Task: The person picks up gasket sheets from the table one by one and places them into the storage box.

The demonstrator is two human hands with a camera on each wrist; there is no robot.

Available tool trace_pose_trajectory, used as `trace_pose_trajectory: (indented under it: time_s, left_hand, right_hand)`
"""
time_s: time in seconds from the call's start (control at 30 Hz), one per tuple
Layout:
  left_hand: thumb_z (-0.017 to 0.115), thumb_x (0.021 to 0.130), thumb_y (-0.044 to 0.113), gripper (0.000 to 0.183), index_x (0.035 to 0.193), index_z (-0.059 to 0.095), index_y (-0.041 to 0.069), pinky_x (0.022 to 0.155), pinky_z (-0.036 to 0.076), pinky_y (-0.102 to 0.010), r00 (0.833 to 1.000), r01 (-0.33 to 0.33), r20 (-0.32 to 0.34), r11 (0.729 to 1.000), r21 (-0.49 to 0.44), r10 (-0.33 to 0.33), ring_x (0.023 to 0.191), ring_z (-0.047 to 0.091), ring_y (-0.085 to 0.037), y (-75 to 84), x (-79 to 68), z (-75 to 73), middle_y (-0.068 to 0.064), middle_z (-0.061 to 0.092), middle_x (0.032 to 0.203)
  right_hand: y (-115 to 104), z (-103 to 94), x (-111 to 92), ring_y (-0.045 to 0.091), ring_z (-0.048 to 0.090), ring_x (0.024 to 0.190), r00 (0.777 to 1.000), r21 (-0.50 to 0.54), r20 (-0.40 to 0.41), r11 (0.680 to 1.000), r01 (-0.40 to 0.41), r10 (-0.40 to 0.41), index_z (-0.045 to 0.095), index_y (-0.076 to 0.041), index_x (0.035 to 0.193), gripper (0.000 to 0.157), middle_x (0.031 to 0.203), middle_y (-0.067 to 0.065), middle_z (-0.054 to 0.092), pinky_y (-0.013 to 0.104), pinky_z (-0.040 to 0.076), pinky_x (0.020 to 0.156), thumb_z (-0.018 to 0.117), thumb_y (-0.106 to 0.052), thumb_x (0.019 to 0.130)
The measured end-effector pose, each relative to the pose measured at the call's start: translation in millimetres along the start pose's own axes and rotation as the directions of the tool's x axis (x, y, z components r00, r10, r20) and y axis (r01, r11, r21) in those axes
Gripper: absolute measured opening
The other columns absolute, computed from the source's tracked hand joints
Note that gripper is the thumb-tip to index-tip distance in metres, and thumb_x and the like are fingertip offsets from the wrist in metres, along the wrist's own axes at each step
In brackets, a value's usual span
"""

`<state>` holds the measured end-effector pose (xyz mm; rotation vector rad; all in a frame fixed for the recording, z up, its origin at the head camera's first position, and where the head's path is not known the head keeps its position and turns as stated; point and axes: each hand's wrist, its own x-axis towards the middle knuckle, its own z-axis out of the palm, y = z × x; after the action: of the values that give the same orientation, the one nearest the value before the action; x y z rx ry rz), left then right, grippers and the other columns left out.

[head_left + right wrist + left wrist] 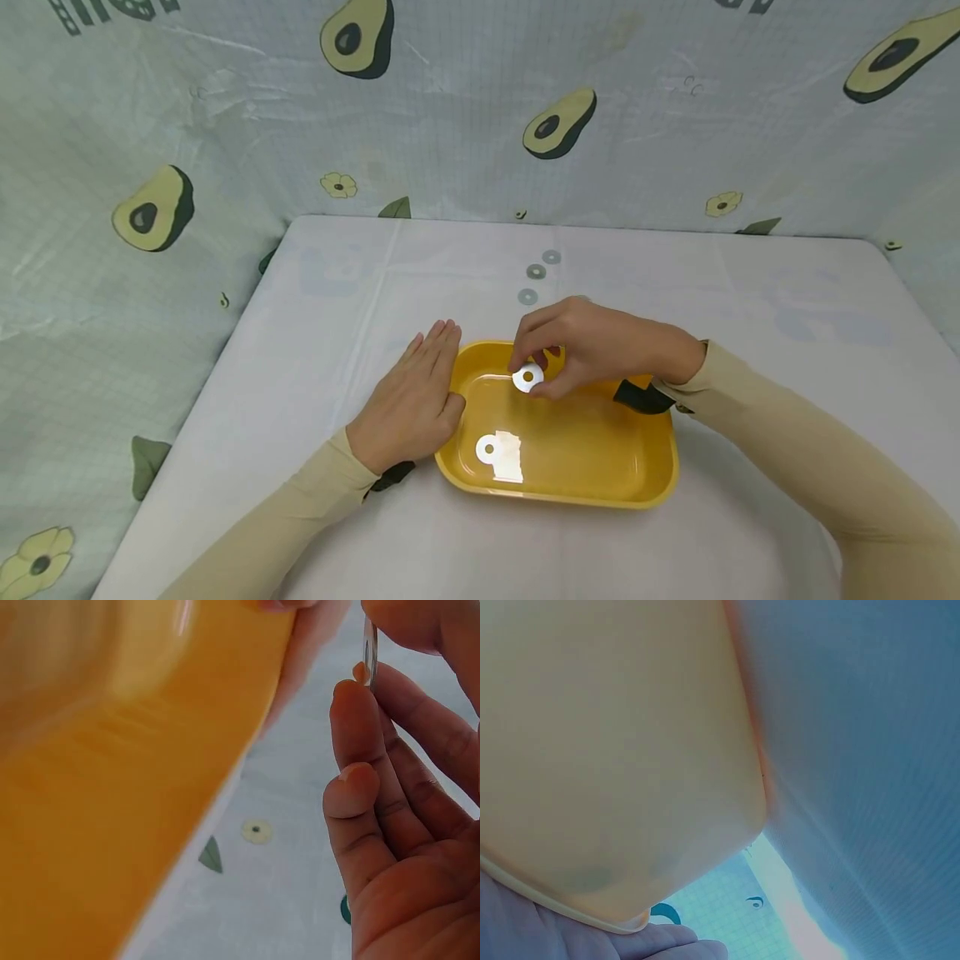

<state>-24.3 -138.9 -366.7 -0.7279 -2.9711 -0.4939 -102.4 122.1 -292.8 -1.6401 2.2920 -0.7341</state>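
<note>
Now: right hand [588, 343] pinching washer [519, 381] over yellow tray [592, 454] (second washer [481, 450] inside); left hand [411, 410] straight-fingered alongside.

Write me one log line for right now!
right hand: pinches washer over tray | left hand: touches tray edge | inside tray: another washer

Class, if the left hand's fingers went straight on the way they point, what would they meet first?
From the left hand, the way looks free across the white tabletop, seemingly passing just left of the grey rings; the patterned backdrop would probably come first, though depth is hard to judge.
</note>
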Motion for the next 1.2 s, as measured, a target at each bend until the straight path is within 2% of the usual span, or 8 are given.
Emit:
trace_pose_trajectory:
  time_s: [0.2, 0.4, 0.73, 1.2]
  left_hand:
    - [0.046, 0.096, 0.017, 0.069, 0.157, 0.032, -0.009, 0.133, 0.025, -0.05, 1.0, -0.004, -0.002, 1.0, 0.0, 0.004, 0.158, 0.033, -0.034, 0.2, 1.8, -0.4, -0.023, 0.036, 0.166]
    - [0.046, 0.096, 0.018, 0.069, 0.158, 0.032, -0.009, 0.133, 0.024, -0.049, 1.0, -0.002, 0.005, 1.0, 0.004, 0.002, 0.159, 0.032, -0.034, 0.2, 2.4, -1.7, -0.023, 0.036, 0.166]
    - [0.044, 0.097, 0.018, 0.068, 0.158, 0.031, -0.009, 0.133, 0.024, -0.049, 1.0, 0.002, 0.027, 1.0, -0.003, -0.002, 0.159, 0.031, -0.034, 1.6, 1.7, -1.5, -0.023, 0.034, 0.167]
    - [0.044, 0.096, 0.017, 0.068, 0.158, 0.031, -0.01, 0.133, 0.024, -0.049, 1.0, 0.001, 0.017, 1.0, 0.003, -0.001, 0.159, 0.032, -0.034, 0.7, 1.7, -2.1, -0.023, 0.035, 0.167]
  right_hand:
    - [2, 12.9, 10, 0.002, 0.059, 0.077, 0.998, 0.036, 0.059, 0.999, -0.005, 0.003, 0.079, -0.017, 0.102, 0.021, 0.095, -0.007, 0.073, 0.019, 0.056, 0.069, 0.083, -0.021, 0.083]
    - [8, 28.2, 17, 0.001, 0.057, 0.075, 0.992, 0.067, 0.122, 0.998, 0.013, -0.021, 0.079, -0.015, 0.101, 0.02, 0.094, -0.004, 0.072, 0.015, 0.053, 0.067, 0.083, -0.02, 0.082]
    - [12, 50.3, 22, 0.002, 0.056, 0.077, 0.971, 0.084, 0.237, 0.994, -0.064, 0.042, 0.079, -0.017, 0.103, 0.02, 0.094, -0.006, 0.069, 0.014, 0.052, 0.07, 0.081, -0.021, 0.084]
    - [22, 60.8, 26, 0.001, 0.057, 0.077, 0.981, 0.092, 0.195, 0.995, -0.029, 0.011, 0.079, -0.02, 0.102, 0.018, 0.091, -0.008, 0.069, 0.013, 0.051, 0.07, 0.081, -0.023, 0.084]
